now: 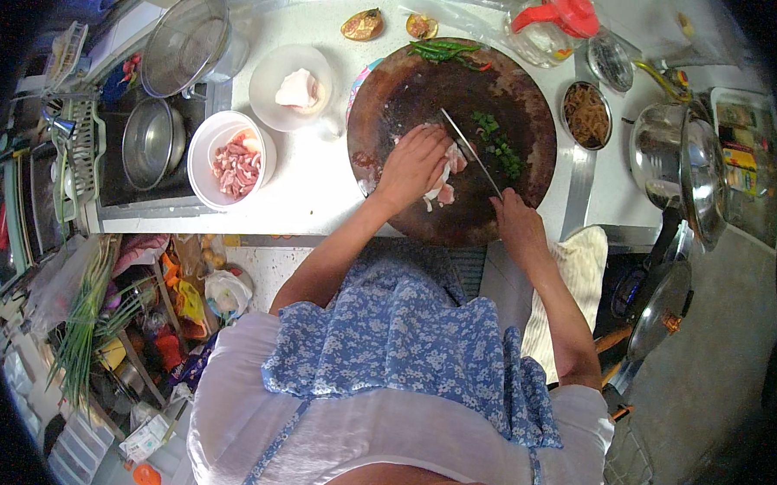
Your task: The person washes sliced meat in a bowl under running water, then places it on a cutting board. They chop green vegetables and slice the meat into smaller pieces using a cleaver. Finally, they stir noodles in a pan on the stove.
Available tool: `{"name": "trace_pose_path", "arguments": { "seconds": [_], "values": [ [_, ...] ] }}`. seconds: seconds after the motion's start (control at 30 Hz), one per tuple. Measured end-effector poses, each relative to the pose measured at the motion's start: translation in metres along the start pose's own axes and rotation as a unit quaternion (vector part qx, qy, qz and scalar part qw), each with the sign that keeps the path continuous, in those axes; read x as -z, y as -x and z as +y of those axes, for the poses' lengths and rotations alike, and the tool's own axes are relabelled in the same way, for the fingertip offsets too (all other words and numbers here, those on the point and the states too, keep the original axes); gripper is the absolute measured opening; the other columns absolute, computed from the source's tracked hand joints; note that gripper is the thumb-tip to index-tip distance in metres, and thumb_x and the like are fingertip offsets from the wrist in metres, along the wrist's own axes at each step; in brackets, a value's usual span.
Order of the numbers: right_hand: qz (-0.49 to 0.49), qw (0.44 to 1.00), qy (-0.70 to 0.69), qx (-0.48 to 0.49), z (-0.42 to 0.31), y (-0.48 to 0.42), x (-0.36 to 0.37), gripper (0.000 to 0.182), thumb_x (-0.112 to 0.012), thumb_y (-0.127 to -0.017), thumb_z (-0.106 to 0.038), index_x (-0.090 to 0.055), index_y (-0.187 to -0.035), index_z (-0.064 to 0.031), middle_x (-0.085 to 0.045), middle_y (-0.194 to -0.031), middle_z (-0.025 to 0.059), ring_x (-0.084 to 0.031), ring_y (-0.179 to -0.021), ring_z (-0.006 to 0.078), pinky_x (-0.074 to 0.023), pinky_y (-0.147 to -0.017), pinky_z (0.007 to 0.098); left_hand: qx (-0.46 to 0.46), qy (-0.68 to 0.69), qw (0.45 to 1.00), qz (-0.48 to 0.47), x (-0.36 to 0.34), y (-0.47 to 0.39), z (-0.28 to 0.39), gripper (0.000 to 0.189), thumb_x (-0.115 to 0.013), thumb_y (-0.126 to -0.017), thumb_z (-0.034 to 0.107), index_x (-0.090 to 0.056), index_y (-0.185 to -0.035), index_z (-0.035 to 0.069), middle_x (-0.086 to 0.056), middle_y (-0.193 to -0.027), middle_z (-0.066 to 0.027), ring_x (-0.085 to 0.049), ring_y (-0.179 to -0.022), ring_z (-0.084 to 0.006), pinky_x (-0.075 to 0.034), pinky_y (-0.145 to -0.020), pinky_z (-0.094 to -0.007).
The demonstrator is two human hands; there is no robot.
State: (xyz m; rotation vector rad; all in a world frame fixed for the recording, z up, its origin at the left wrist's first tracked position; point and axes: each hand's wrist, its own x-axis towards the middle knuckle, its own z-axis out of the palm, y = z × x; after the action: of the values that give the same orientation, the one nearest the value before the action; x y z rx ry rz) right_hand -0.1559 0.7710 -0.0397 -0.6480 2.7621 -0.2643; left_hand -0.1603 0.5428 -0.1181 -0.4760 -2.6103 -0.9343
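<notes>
A round wooden chopping board [448,212] lies on the white counter in front of me. My right hand [519,229] holds a kitchen knife [473,154] by its handle, the blade slanting up and left over the board. Beside the blade, my left hand [415,162] presses down on raw meat that it partly hides. Cut pieces of raw meat [456,159] lie between that hand and the knife. Chopped green herbs or scallions [508,158] are right of the blade. Whole green chillies [442,50], with a red one, rest at the board's far edge.
Left of the board stand a white tub of cut meat [237,174], a bowl with a pale piece [297,90], a sieve [186,42] and a metal basin [151,144] in the sink. To the right are a dish of brown shreds [586,114] and a steel pot [656,153].
</notes>
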Motion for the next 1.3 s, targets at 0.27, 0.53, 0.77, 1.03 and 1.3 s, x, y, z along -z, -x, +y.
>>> {"name": "trace_pose_path", "arguments": {
  "seconds": [0.27, 0.53, 0.77, 1.03, 1.3],
  "values": [
    [-0.082, 0.995, -0.048, -0.035, -0.001, -0.01, 0.014, 0.025, -0.05, -0.093, -0.024, -0.042, -0.089, -0.0008, -0.056, -0.061, 0.0253, -0.058, -0.06, 0.0438, -0.0431, -0.048, 0.0517, 0.013, -0.052, 0.998, -0.042, -0.001, -0.006, 0.002, 0.035, -0.059, -0.076, 0.015, -0.058, -0.108, 0.002, -0.056, -0.114, -0.0121, -0.051, -0.111, -0.027, -0.038, -0.099, -0.0356],
    [-0.041, 0.998, -0.016, -0.05, -0.006, -0.035, -0.014, 0.029, -0.046, -0.094, -0.032, -0.047, -0.094, -0.003, -0.062, -0.066, 0.0209, -0.063, -0.062, 0.0393, -0.0506, -0.052, 0.0485, 0.017, -0.008, 0.999, -0.046, -0.008, -0.003, -0.002, 0.033, -0.058, -0.081, 0.019, -0.056, -0.111, 0.004, -0.055, -0.11, -0.0155, -0.051, -0.107, -0.0334, -0.041, -0.092, -0.0421],
    [-0.001, 0.999, 0.008, -0.045, -0.004, -0.017, -0.012, 0.024, -0.046, -0.094, -0.028, -0.045, -0.101, -0.0051, -0.063, -0.083, 0.0168, -0.063, -0.066, 0.0356, -0.052, -0.055, 0.0443, 0.027, 0.005, 0.999, 0.028, 0.006, 0.001, 0.006, 0.031, -0.06, -0.078, 0.014, -0.057, -0.107, 0.003, -0.054, -0.111, -0.0115, -0.05, -0.108, -0.0298, -0.04, -0.09, -0.0427],
    [0.027, 0.998, -0.016, 0.047, -0.012, -0.008, 0.021, 0.015, -0.05, -0.091, -0.018, -0.043, -0.097, -0.0059, -0.061, -0.08, 0.0184, -0.06, -0.064, 0.0395, -0.0472, -0.052, 0.0486, 0.03, -0.053, 0.998, -0.011, -0.001, 0.017, 0.011, 0.037, -0.056, -0.077, 0.012, -0.054, -0.112, 0.005, -0.052, -0.116, -0.0088, -0.047, -0.112, -0.028, -0.035, -0.098, -0.0435],
    [-0.05, 0.998, 0.016, 0.036, -0.012, -0.018, 0.018, 0.016, -0.049, -0.092, -0.019, -0.039, -0.095, -0.0062, -0.06, -0.072, 0.0214, -0.059, -0.066, 0.0424, -0.0458, -0.052, 0.0512, 0.018, -0.036, 0.998, -0.041, -0.006, 0.018, 0.0, 0.035, -0.057, -0.078, 0.014, -0.055, -0.112, 0.005, -0.052, -0.118, -0.0129, -0.047, -0.111, -0.0335, -0.036, -0.091, -0.0506]
  ]
}}
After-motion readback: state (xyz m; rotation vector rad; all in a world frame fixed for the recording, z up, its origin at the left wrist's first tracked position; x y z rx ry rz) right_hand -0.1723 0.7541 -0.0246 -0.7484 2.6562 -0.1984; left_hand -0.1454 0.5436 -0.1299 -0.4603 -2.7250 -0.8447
